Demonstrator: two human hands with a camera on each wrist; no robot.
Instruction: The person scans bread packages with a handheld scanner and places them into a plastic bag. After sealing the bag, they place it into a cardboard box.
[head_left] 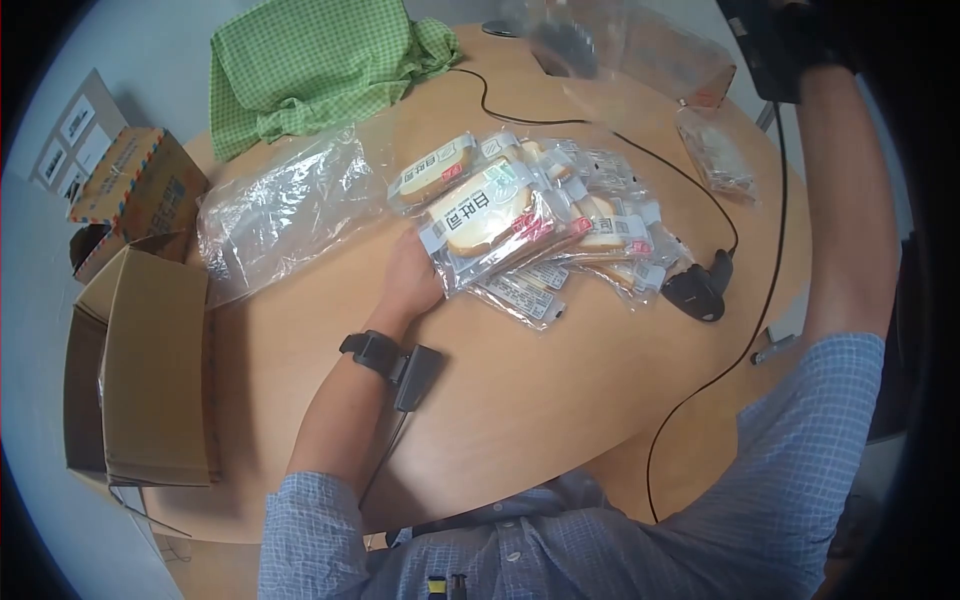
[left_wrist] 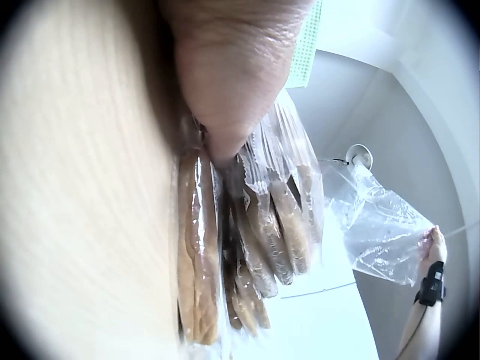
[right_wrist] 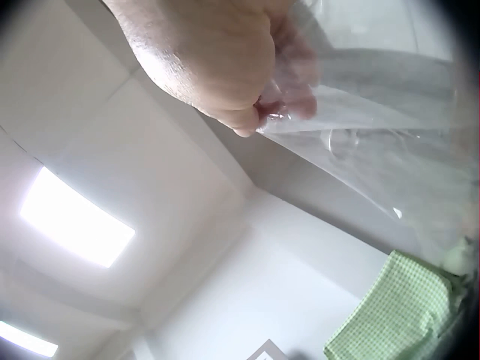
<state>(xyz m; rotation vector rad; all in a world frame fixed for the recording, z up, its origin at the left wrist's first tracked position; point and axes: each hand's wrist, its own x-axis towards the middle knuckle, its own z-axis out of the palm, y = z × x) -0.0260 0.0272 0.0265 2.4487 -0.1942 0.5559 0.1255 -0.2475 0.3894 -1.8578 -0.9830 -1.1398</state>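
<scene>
My left hand (head_left: 415,275) grips the near left end of several clear-wrapped packs of sliced white bread (head_left: 490,215), which fan out in a pile on the table. In the left wrist view, the thumb (left_wrist: 232,82) lies over the wrapper ends, with the bread slices (left_wrist: 199,255) seen edge-on; the other fingers are hidden. Raised at the far right, my right hand (right_wrist: 217,60) pinches the edge of a clear plastic bag (right_wrist: 375,142). That hand is mostly dark at the head view's edge, while the bag (head_left: 590,40) hangs blurred over the table's far side.
A clear plastic sheet or bag (head_left: 290,210) lies left of the bread, before a green checked cloth (head_left: 310,65). Cardboard boxes (head_left: 160,370) stand at the left. A black scanner (head_left: 697,290) with its cable and a small clear packet (head_left: 718,155) are on the right.
</scene>
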